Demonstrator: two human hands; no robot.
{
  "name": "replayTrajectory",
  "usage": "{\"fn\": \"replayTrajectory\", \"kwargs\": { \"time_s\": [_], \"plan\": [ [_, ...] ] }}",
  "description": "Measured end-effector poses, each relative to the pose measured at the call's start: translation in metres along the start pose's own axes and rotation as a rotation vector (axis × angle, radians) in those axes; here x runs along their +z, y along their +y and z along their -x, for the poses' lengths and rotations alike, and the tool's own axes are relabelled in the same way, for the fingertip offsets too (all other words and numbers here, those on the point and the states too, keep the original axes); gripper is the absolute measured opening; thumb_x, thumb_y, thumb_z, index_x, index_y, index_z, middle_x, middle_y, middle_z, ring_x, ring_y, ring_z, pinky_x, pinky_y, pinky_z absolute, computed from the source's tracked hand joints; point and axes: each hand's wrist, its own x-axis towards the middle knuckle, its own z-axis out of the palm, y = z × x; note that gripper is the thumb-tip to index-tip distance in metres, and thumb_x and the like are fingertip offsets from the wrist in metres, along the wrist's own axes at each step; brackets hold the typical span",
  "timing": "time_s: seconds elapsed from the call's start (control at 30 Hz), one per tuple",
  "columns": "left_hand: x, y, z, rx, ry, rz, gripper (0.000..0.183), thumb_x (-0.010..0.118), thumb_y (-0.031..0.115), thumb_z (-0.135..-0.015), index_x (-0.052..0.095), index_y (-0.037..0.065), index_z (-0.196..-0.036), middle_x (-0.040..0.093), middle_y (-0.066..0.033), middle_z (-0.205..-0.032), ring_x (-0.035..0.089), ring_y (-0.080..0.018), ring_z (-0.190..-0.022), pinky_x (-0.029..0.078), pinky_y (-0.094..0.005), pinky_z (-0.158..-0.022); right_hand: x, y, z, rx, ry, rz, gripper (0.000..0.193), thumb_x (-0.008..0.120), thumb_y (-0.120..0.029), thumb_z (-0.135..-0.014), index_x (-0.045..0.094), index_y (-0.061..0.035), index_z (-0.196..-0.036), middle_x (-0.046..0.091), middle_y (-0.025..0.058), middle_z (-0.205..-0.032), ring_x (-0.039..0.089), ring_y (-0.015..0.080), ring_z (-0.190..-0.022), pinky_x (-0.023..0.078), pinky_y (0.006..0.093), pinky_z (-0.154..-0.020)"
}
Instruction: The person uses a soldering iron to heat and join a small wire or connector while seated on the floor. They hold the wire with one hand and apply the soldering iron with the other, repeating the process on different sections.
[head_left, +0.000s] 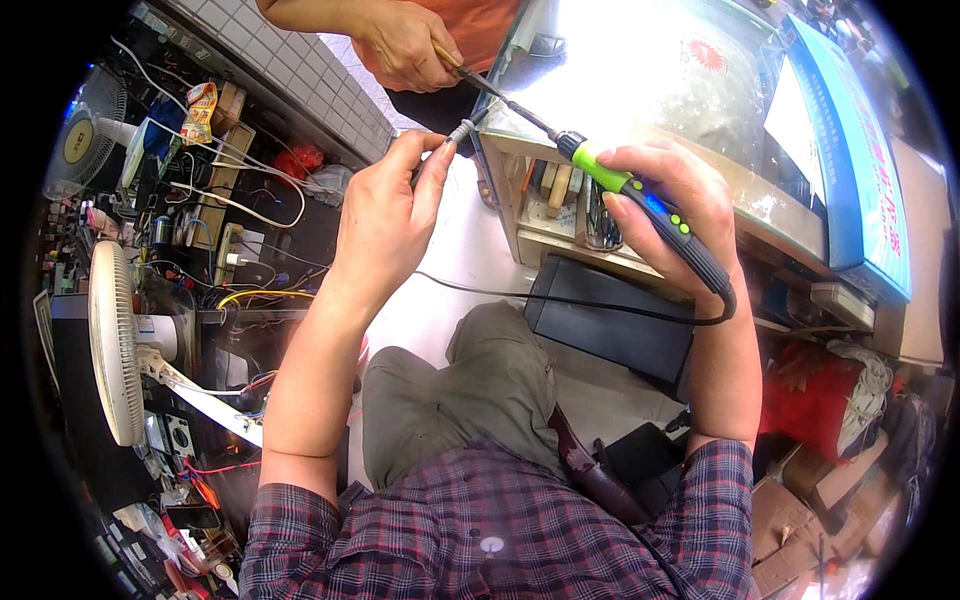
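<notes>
My right hand (680, 205) is wrapped round a green and black soldering iron (610, 175) with a small lit blue display; its metal shaft points up and left. Between thumb and fingertips, my left hand (385, 210) pinches a small grey ribbed cylindrical part (460, 131) with a dark end. Across from me, another person's hand (408, 45) grips a thin tool (470, 74) with a brownish handle and dark shaft. That shaft and the iron's tip come together just above the ribbed part; whether they touch, I cannot tell.
A glass-topped counter (640, 95) stands ahead right, bearing a blue box (850, 150). Behind my right forearm is a black case (610, 320), with the iron's black cord (560, 297) crossing it. On the left, a white fan (115, 345) stands amid tangled cables and parts.
</notes>
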Motion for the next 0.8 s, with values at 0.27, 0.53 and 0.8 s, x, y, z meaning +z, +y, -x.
{"fn": "replayTrajectory", "kwargs": {
  "time_s": [0.27, 0.53, 0.8],
  "plan": [
    [-0.0013, 0.0009, 0.0015, -0.003, -0.003, 0.006, 0.023, 0.066, 0.019, -0.109, 0.071, -0.003, -0.114, 0.074, -0.0166, -0.089, 0.07, -0.0173, -0.08, 0.055, -0.0325, -0.077, 0.0, -0.0015, -0.0007, -0.001, -0.002, 0.009, 0.034, 0.077, -0.006, -0.091, 0.072, -0.0049, -0.124, 0.076, 0.0151, -0.107, 0.073, 0.0271, -0.092, 0.056, 0.0355, -0.083],
    [0.0004, -0.0002, 0.001, 0.006, 0.004, -0.008, 0.023, 0.067, 0.019, -0.109, 0.071, -0.004, -0.114, 0.075, -0.016, -0.09, 0.07, -0.017, -0.081, 0.055, -0.0324, -0.077, 0.0009, -0.0027, -0.0029, -0.003, -0.001, 0.017, 0.033, 0.078, -0.008, -0.092, 0.073, -0.0053, -0.124, 0.076, 0.0141, -0.107, 0.072, 0.0249, -0.092, 0.056, 0.0348, -0.083],
    [0.0028, -0.0019, 0.0006, -0.011, 0.0, -0.011, 0.024, 0.067, 0.019, -0.109, 0.07, -0.004, -0.114, 0.074, -0.0165, -0.088, 0.069, -0.017, -0.079, 0.055, -0.0322, -0.077, 0.0043, -0.001, -0.0029, 0.0, 0.049, 0.022, 0.035, 0.084, -0.009, -0.087, 0.075, -0.0103, -0.12, 0.077, 0.0095, -0.098, 0.075, 0.026, -0.086, 0.058, 0.036, -0.078]
  ]
}}
